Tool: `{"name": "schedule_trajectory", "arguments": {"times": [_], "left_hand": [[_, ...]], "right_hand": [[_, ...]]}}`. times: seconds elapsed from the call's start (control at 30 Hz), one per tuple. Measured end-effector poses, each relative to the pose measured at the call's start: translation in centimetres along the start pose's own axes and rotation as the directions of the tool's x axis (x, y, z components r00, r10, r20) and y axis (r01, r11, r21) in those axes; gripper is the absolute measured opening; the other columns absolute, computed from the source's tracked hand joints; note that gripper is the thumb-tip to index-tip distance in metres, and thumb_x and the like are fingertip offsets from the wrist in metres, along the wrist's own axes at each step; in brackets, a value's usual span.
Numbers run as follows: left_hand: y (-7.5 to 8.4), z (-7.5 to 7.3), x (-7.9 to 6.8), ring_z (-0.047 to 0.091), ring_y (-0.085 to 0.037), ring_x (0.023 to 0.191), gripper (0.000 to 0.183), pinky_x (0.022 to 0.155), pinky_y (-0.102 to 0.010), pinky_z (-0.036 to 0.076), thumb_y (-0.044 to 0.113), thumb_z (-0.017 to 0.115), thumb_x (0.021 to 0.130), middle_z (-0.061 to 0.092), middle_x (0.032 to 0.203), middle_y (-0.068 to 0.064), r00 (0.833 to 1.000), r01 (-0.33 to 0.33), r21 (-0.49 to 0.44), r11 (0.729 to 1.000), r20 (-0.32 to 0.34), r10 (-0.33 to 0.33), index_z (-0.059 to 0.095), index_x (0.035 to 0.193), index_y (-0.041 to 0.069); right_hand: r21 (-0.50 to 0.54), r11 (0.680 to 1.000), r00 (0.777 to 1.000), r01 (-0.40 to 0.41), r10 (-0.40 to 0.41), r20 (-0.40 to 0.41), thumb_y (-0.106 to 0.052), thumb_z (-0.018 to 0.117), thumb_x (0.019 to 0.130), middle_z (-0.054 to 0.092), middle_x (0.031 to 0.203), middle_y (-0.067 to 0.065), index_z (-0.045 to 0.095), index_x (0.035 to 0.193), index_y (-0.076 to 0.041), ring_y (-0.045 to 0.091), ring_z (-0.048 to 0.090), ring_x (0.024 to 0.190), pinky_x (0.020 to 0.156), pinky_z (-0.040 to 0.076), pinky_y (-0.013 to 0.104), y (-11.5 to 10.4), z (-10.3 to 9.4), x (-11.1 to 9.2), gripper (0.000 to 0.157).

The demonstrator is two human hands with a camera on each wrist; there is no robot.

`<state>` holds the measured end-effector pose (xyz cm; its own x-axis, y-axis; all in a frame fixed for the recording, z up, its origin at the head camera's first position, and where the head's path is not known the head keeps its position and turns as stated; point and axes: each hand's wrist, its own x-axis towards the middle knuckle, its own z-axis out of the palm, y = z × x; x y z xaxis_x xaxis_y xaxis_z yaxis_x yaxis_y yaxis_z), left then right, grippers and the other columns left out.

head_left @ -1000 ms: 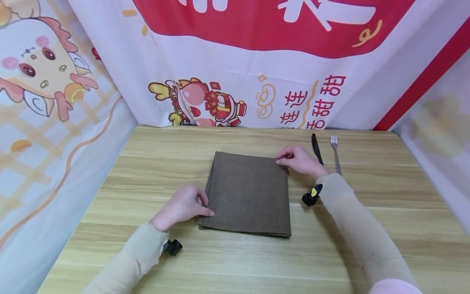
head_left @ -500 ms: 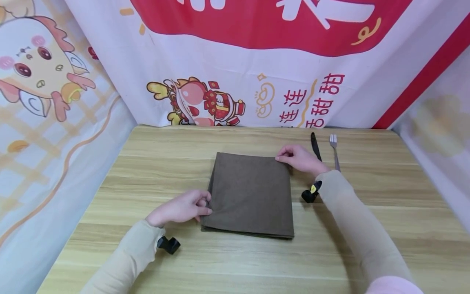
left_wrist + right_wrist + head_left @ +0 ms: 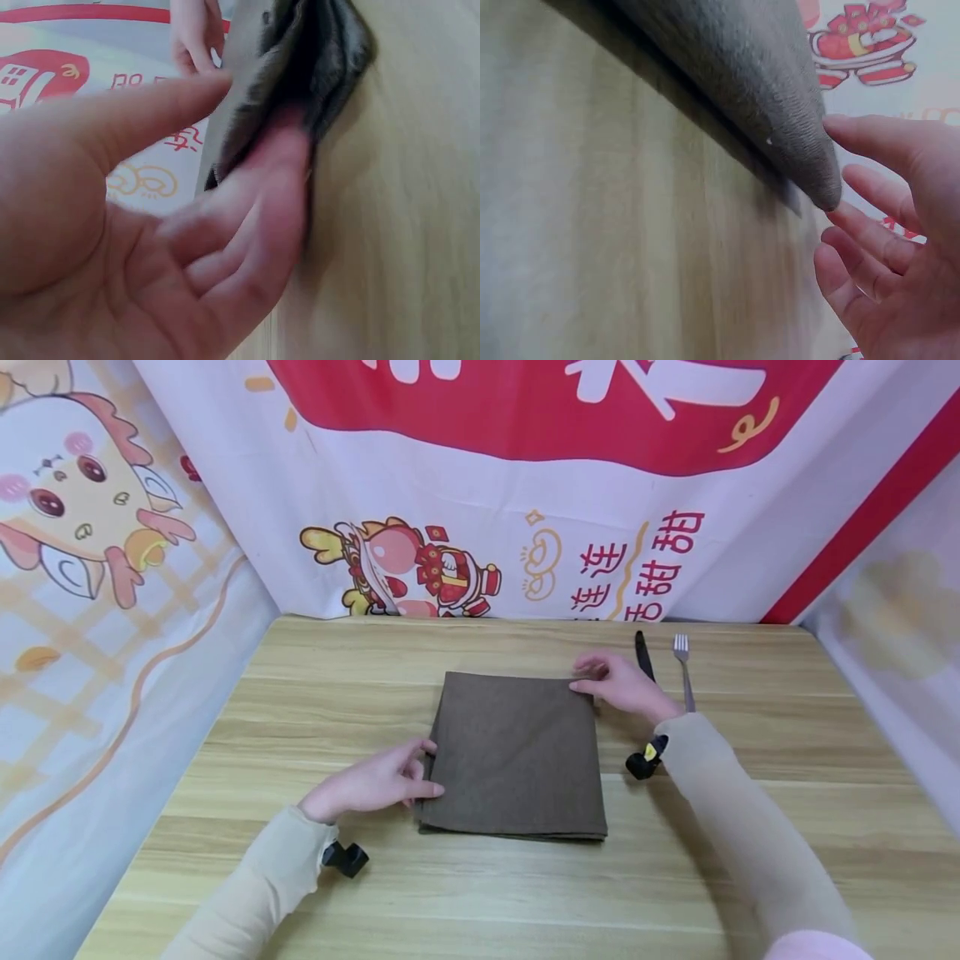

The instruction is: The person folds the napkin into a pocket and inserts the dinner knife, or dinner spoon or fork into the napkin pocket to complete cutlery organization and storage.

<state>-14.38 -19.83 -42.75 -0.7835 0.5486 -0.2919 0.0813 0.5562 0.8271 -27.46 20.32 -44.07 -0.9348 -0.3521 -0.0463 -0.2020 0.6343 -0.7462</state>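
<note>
A folded dark brown cloth (image 3: 517, 756) lies in the middle of the wooden table, its layers slightly offset along the left and front edges. My left hand (image 3: 375, 783) holds its lower left side, thumb on top and some fingers beneath the upper layer. The left wrist view shows those fingers (image 3: 277, 157) reaching into the fold. At the far right corner is my right hand (image 3: 618, 683), its thumb touching the cloth and its fingers loosely spread. In the right wrist view a fingertip (image 3: 840, 215) meets the corner's tip, and the other fingers stand apart from the cloth.
A black-looking table knife (image 3: 643, 656) and a silver fork (image 3: 683, 668) lie at the back right, the knife partly hidden behind my right hand. The wooden table (image 3: 300, 693) ends at a printed white and red curtain (image 3: 487, 485), with more printed fabric at both sides.
The cloth has shifted slightly to the right, and its front edge sits straighter. My right hand has moved a little right and its fingers have loosened at the corner. The left index finger has lifted.
</note>
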Motion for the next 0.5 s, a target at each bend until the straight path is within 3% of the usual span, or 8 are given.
{"name": "schedule_trajectory", "arguments": {"times": [0.17, 0.3, 0.4, 0.5], "left_hand": [[-0.3, 0.3, 0.5, 0.063, -0.026, 0.063, 0.063, 0.061, -0.037, 0.056, 0.009, 0.079, 0.09, 0.063, 0.076, -0.007, 0.993, -0.035, -0.027, 0.999, -0.112, 0.032, 0.041, 0.138, -0.004], [-0.1, 0.7, 0.3, 0.058, -0.018, 0.059, 0.047, 0.056, -0.031, 0.051, 0.005, 0.08, 0.088, 0.059, 0.071, -0.003, 0.992, -0.073, 0.058, 0.996, -0.101, 0.078, 0.047, 0.122, 0.002], [0.0, 0.9, 0.2, 0.052, -0.014, 0.06, 0.032, 0.057, -0.028, 0.045, 0.005, 0.081, 0.087, 0.055, 0.069, 0.0, 0.989, -0.109, 0.152, 0.982, -0.084, 0.123, 0.053, 0.104, 0.007], [0.0, 0.9, 0.2, 0.049, -0.012, 0.063, 0.025, 0.059, -0.027, 0.042, 0.008, 0.083, 0.085, 0.052, 0.072, 0.001, 0.982, -0.137, 0.22, 0.966, -0.097, 0.161, 0.061, 0.096, 0.011]], "right_hand": [[-0.049, 0.997, 0.998, 0.063, -0.064, 0.0, -0.027, 0.078, 0.093, 0.064, 0.121, 0.012, 0.066, 0.124, -0.005, 0.029, 0.059, 0.105, 0.087, 0.05, 0.045, -1.0, -0.5, -2.2, 0.039], [-0.083, 0.987, 0.988, 0.139, -0.132, 0.085, -0.033, 0.08, 0.091, 0.067, 0.105, 0.002, 0.07, 0.116, -0.01, 0.021, 0.061, 0.094, 0.078, 0.054, 0.04, -2.5, -0.2, -5.0, 0.035], [-0.065, 0.982, 0.973, 0.175, -0.163, 0.161, -0.035, 0.081, 0.09, 0.066, 0.095, -0.004, 0.071, 0.11, -0.013, 0.017, 0.062, 0.087, 0.074, 0.054, 0.037, -3.4, 0.3, -7.3, 0.031], [-0.033, 0.979, 0.956, 0.2, -0.188, 0.225, -0.037, 0.083, 0.087, 0.066, 0.089, -0.005, 0.071, 0.105, -0.015, 0.015, 0.062, 0.081, 0.069, 0.054, 0.033, -4.0, 1.1, -9.4, 0.03]]}}
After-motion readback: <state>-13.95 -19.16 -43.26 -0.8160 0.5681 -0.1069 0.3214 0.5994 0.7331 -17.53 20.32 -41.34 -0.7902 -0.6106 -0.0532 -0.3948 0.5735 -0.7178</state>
